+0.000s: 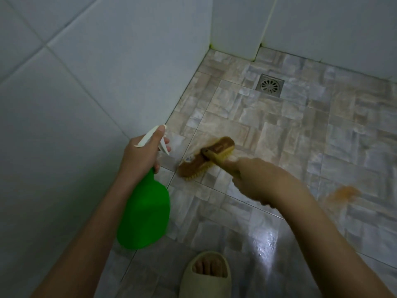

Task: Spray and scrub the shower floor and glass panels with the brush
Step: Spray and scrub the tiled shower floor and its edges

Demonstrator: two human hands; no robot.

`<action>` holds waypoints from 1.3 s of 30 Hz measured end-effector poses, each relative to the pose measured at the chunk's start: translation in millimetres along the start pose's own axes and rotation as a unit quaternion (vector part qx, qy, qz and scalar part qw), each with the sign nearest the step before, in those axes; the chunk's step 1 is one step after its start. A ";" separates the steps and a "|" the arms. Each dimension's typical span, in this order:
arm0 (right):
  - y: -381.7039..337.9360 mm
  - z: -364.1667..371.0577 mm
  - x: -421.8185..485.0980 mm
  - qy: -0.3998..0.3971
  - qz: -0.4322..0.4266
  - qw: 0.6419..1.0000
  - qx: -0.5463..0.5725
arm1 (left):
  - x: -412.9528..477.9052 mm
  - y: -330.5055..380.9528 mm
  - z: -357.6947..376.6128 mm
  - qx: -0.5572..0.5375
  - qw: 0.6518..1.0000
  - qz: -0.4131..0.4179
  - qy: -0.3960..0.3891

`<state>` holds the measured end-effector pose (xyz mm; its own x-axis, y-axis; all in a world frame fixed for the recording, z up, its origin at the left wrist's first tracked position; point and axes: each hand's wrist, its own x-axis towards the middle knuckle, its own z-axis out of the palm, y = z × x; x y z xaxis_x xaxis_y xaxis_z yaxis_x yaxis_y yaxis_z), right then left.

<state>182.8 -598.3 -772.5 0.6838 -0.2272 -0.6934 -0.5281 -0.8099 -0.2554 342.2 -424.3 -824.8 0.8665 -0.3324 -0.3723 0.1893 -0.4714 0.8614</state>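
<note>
Right hand [255, 181]: we record it clamped round the yellow handle of the brush [206, 157], fingers curled under and one digit lying along the handle toward the head. The hand is somewhat motion-blurred, so we cannot read the finer finger placement.

Brush: the head lies diagonally on the shower floor [279, 130], yellow bristles down and touching the tiles. Its top face is stained brown. It sits near the foot of the left wall [86, 82] and just beside the front of the spray bottle.

Left hand [142, 154]: we note it wrapped round the neck of the green spray bottle [146, 214], thumb over the white spray head [150, 135] and fingers at the trigger [164, 147]. The bottle is held off the floor, with its green body hanging back toward us and its nozzle pointing away, toward the foot of the wall.

Floor: mottled grey and beige tiles, with a wet sheen. We see a bright glare patch [266, 244] near the bottom of the view. An orange-brown smear [343, 193] lies on the tiles to the right of the right forearm. Brownish tint also shows on the tiles around the brush head.

Drain [270, 84]: a square metal grate set in the floor near the far wall, well apart from the brush.

Other: one foot in a pale slipper [206, 282] stands at the bottom edge. The walls are large pale tiles, with dark staining in the far corner joints.
</note>
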 end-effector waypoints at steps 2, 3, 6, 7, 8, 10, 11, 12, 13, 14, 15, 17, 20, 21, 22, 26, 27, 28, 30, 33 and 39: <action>-12.6 1.9 16.9 0.029 -0.014 0.999 -0.007 | 1.3 -3.6 -3.0 0.009 1.000 -0.005 0.004; -17.3 2.7 37.7 0.064 -0.024 0.998 -0.003 | 2.0 -5.6 -4.3 0.017 1.000 -0.006 0.005; -24.9 6.2 86.8 0.157 -0.019 0.987 0.019 | 1.1 -5.8 -7.6 0.005 1.000 -0.006 0.017; -23.1 10.5 87.7 0.170 -0.010 0.985 0.018 | 0.7 -5.5 -8.0 -0.001 1.000 -0.005 0.020; -20.1 17.2 80.0 0.175 0.000 0.984 0.024 | -0.5 -3.8 -8.1 -0.004 1.000 -0.004 0.022; -17.2 39.9 49.8 0.170 0.015 0.985 0.037 | -0.7 -3.4 -8.6 -0.001 1.000 -0.001 0.026; -20.3 51.0 35.4 0.168 0.024 0.984 0.052 | -0.2 -3.4 -8.7 0.003 1.000 -0.001 0.027; -25.3 55.0 31.2 0.168 0.029 0.984 0.060 | 0.7 -3.2 -9.1 0.005 1.000 -0.003 0.026; -29.6 50.1 38.9 0.172 0.028 0.983 0.063 | 1.9 -3.1 -9.0 0.007 1.000 -0.003 0.025; -33.0 40.1 54.4 0.179 0.023 0.981 0.066 | 3.0 -2.5 -8.4 0.009 1.000 -0.002 0.025; -35.9 26.4 76.6 0.189 0.018 0.979 0.067 | 4.2 -1.6 -7.7 0.012 1.000 -0.001 0.026; -34.2 -8.2 124.6 0.218 0.019 0.972 0.083 | 5.7 -0.1 -7.3 0.019 1.000 0.002 0.024; -27.8 -39.3 142.0 0.191 0.038 0.977 0.089 | 5.7 0.2 -8.3 0.016 1.000 0.003 0.014; -26.2 -33.5 131.4 0.178 0.045 0.979 0.092 | 6.7 0.1 -8.2 0.014 1.000 0.003 0.011; -25.8 -21.2 116.0 0.172 0.047 0.980 0.093 | 8.4 0.6 -7.8 0.013 1.000 0.002 0.009; -33.1 12.0 97.6 0.181 0.034 0.979 0.083 | 17.8 3.4 -0.2 0.005 1.000 -0.001 0.009; -32.2 -0.1 114.1 0.197 0.027 0.977 0.079 | 19.3 4.1 2.1 0.007 1.000 0.001 0.010; -29.9 -17.1 133.8 0.206 0.024 0.975 0.085 | 20.1 5.2 3.9 0.012 1.000 0.004 0.010; -22.8 -55.0 163.4 0.214 0.034 0.972 0.093 | 19.9 6.9 7.0 0.008 1.000 0.009 0.006; 1.4 -69.2 160.7 0.206 0.051 0.974 0.081 | 19.3 9.0 13.1 -0.003 1.000 0.014 -0.006; 39.0 30.5 58.6 0.245 0.120 0.956 0.107 | 23.9 18.2 47.1 0.008 0.998 0.028 -0.053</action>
<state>187.0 -626.7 -843.7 0.6557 -0.6610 -0.3648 -0.7548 -0.5855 -0.2959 344.6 -479.3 -834.3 0.8211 -0.4432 -0.3596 0.1340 -0.4627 0.8763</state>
